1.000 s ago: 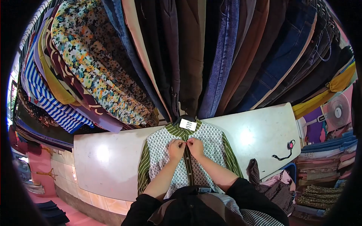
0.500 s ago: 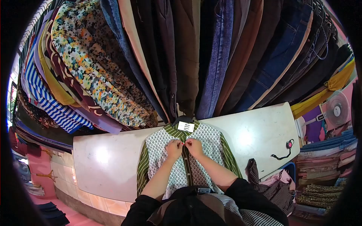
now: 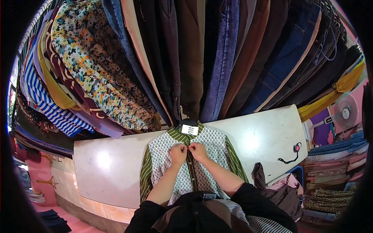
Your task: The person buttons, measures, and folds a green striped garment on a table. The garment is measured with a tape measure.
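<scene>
A long-sleeved shirt [image 3: 211,153] with a white patterned body and green striped sleeves lies face up, with a dark green button placket down its front. A white paper tag [image 3: 190,129] hangs at its collar, where the top of a black hanger shows. My left hand [image 3: 178,153] is closed in a pinch on the shirt front beside the upper placket. Close against it, my right hand [image 3: 198,152] pinches the placket edge from the other side. The fingers hide whatever button lies between them.
The shirt rests on a white table [image 3: 108,171]. A black strap with a pink-faced round piece [image 3: 296,148] lies on its right side. Hanging trousers and a floral garment [image 3: 101,77] crowd the far edge. Right are crumpled striped cloth [image 3: 278,194], folded piles [image 3: 330,171] and a fan [image 3: 345,113].
My right hand's fingers have closed in slightly toward my left hand at the placket. The whole view has shifted a little; the shirt lies as before.
</scene>
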Tool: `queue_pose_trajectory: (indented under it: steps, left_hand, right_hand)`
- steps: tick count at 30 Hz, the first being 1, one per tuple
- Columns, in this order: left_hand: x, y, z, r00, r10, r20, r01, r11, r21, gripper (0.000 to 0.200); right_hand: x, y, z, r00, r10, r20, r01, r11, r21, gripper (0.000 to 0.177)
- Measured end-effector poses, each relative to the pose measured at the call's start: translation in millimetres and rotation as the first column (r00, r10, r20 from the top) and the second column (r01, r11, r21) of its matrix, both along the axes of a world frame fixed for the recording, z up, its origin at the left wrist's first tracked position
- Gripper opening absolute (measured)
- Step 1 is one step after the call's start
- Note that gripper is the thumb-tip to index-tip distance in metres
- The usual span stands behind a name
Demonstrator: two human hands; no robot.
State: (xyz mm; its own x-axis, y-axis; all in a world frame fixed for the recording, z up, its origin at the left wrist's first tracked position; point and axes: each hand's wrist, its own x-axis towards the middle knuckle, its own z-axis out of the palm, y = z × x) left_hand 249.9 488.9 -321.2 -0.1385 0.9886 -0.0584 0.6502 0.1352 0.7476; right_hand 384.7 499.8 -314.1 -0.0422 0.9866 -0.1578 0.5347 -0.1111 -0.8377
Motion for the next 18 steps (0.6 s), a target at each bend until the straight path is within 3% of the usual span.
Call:
queue_pose_trajectory:
  steps: [3, 6, 9, 12, 15, 18]
  left_hand:
    - [-3, -2, -2, 0.991, 0.018, 0.132, -0.024, 0.999, 0.045, 0.008]
    - [-10, -3, 0, 0.986, -0.095, 0.139, 0.078, 0.989, 0.123, 0.011]
    - [-17, -4, 9, 0.965, -0.184, 0.185, 0.175, 0.983, 0.060, 0.018]
    - [-21, -9, 23, 0.948, -0.266, 0.176, 0.252, 0.963, 0.100, 0.022]
    - [-23, -24, 39, 0.971, -0.194, 0.142, 0.185, 0.980, 0.074, 0.025]
    - [-25, -46, 52, 0.974, -0.150, 0.172, 0.159, 0.987, -0.036, 0.024]
  right_hand:
    - [-2, -1, 5, 1.000, -0.003, -0.003, 0.003, 1.000, 0.004, 0.009]
    - [-4, -2, 6, 1.000, -0.005, -0.001, 0.005, 1.000, 0.026, 0.008]
    - [-4, -2, 4, 1.000, 0.003, 0.002, -0.003, 1.000, 0.018, 0.008]
    - [-1, -2, 9, 0.999, 0.007, -0.033, -0.006, 1.000, 0.009, 0.010]
    - [9, -9, 13, 0.976, -0.030, -0.215, 0.028, 1.000, -0.013, 0.012]
    - [21, -29, 13, 0.993, -0.003, -0.118, 0.012, 0.997, 0.078, 0.013]
